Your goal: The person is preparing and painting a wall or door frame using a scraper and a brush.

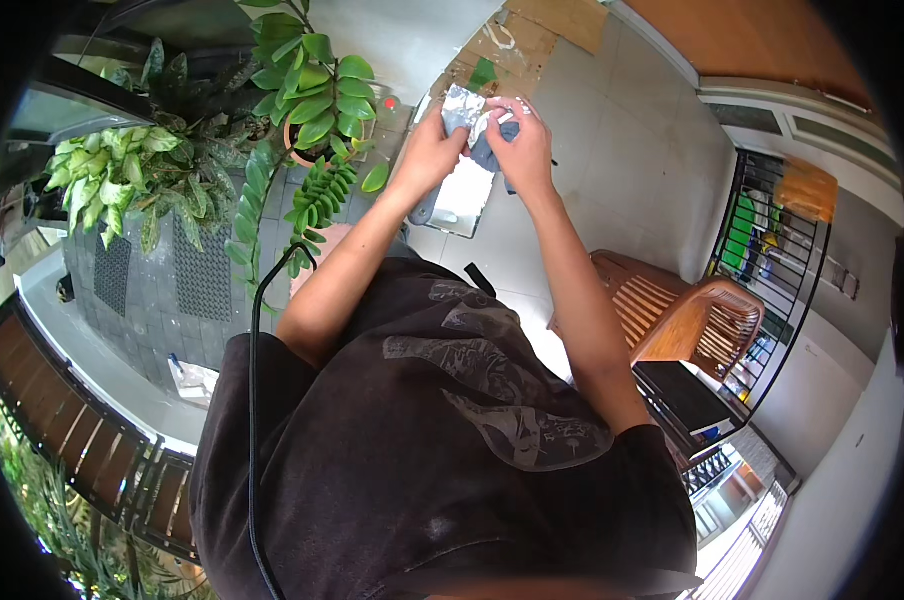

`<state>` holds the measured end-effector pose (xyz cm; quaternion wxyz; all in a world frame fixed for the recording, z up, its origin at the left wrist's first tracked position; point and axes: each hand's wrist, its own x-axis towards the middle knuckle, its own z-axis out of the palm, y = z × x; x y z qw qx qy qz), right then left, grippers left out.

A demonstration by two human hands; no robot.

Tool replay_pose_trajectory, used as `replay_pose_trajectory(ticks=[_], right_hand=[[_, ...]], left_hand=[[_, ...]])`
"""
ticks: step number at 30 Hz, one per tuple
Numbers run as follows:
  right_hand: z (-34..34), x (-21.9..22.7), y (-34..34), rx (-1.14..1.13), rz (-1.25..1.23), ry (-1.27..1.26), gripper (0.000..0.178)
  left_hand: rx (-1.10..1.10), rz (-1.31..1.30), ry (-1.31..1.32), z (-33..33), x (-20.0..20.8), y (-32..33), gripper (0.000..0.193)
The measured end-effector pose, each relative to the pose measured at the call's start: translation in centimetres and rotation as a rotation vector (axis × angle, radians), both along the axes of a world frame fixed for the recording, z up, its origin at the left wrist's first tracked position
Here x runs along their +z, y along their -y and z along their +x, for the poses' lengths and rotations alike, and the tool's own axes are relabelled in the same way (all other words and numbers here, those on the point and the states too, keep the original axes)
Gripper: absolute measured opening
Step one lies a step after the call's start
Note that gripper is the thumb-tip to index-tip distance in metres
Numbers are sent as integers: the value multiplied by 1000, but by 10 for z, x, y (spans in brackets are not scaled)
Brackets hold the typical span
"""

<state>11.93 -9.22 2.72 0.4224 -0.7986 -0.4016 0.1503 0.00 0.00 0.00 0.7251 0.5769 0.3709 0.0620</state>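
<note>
Both of my hands are out in front of me, close together above the floor. Between the thumb and fingers of my left hand point(432, 152) is a crinkled, shiny silver piece that looks like foil point(463, 102). My right hand point(522, 150) is closed, fingers bent, around a small grey-blue piece point(486, 153) whose kind I cannot make out. White specks show on the right fingertips, and something white lies between the two hands. Below them is a bright, pale rectangular surface point(462, 200) with a dark edge.
Flattened cardboard point(532, 45) with a green scrap point(483, 74) lies beyond my hands. Potted plants point(317, 105) crowd the left. A wooden chair point(702, 320) stands at the right, near a black metal rack point(772, 235). A black cable point(255, 400) runs down my left side.
</note>
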Motion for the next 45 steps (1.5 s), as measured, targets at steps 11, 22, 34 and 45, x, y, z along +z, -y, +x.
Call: replay_pose_trajectory(ticks=[11, 22, 34, 45], right_hand=[[9, 6, -4, 1, -188, 217, 29], [15, 7, -19, 103, -205, 222, 32], [14, 15, -29, 121, -240, 243, 29], [39, -1, -37, 145, -271, 259, 23]], left_hand=[[-42, 466, 58, 14, -6, 16, 26], [-74, 494, 37, 2, 10, 5, 22], [-4, 497, 73, 2, 7, 4, 23], [-4, 597, 96, 25, -20, -7, 24]])
